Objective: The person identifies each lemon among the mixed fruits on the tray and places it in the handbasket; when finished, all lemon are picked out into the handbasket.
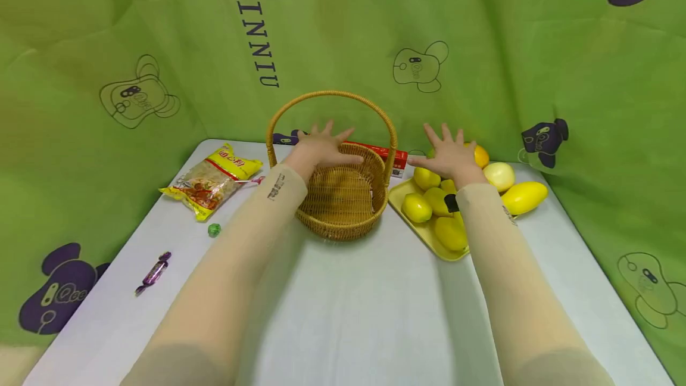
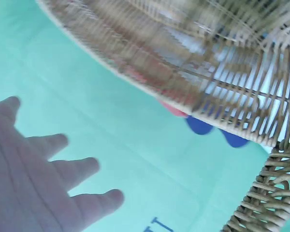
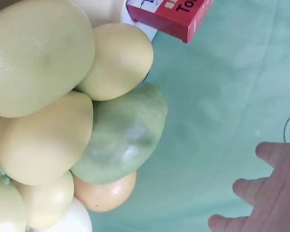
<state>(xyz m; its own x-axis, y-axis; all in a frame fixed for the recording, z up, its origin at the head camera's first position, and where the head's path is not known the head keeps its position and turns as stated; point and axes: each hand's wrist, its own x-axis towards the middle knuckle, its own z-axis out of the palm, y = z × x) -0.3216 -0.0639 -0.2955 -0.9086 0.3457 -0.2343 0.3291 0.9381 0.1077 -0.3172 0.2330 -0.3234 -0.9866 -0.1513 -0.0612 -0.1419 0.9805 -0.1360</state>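
Note:
My left hand (image 1: 324, 149) is held over the wicker basket (image 1: 343, 230), fingers spread and straight, holding nothing. In the left wrist view its fingers point past the basket's rim (image 2: 106, 65), apart from it. My right hand (image 1: 449, 156) hovers with spread fingers above the yellow tray (image 1: 429, 244) of lemons and other yellow fruit. Nothing is in it. In the right wrist view, a green mango-like fruit (image 3: 125, 133) and an orange fruit (image 3: 106, 193) lie apart from the fingers. A red box (image 1: 399, 162) stands behind the basket, partly hidden by it.
On the left lie a yellow food packet (image 1: 206, 180), a lollipop (image 1: 259, 180), a green-wrapped candy (image 1: 214, 230) and a purple-wrapped candy (image 1: 153, 273). A pale round fruit (image 1: 499, 176) and a long yellow fruit (image 1: 525, 198) sit on the right. Green cloth (image 1: 343, 28) hangs behind.

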